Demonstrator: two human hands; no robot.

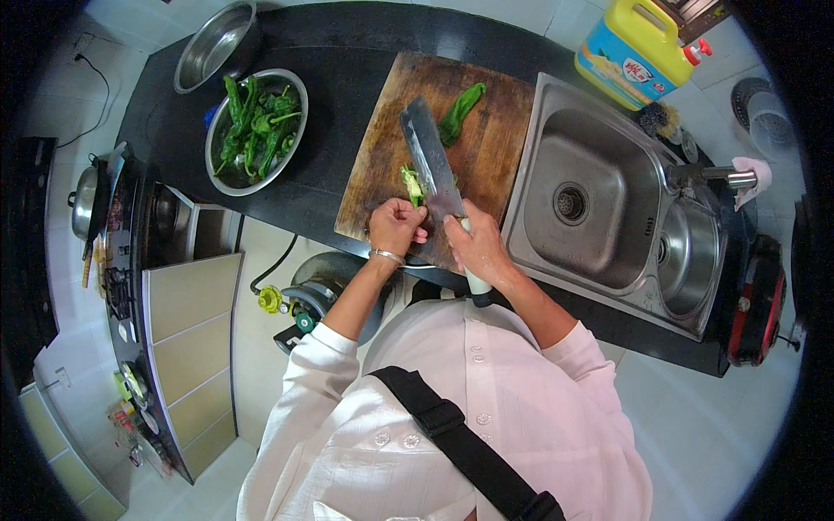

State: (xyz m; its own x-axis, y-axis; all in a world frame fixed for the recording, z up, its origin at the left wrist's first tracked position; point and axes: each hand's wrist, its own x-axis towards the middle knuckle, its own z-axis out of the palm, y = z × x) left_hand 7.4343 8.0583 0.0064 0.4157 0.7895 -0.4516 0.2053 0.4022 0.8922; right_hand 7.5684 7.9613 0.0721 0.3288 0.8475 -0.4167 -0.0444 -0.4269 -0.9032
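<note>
A wooden cutting board (pixel 486 165) lies on the dark counter in front of me. My right hand (pixel 479 246) grips the pale handle of a cleaver (pixel 427 156), its broad blade pointing away from me over the board. Just left of the blade, my left hand (pixel 396 227) pinches a cut piece of green pepper (pixel 412 184) whose pale inside shows. Farther back on the board rests a whole green pepper (pixel 460 115), touched by neither hand. Several more green peppers (pixel 252 126) fill a metal bowl (pixel 301 143) to the left.
An empty steel basin (pixel 211 50) stands at the far left. Right of the board is a double steel sink (pixel 599 182) with a faucet (pixel 708 176). Behind it stands a yellow detergent jug (pixel 632 54). A gas cylinder (pixel 334 276) sits below the counter, left of me.
</note>
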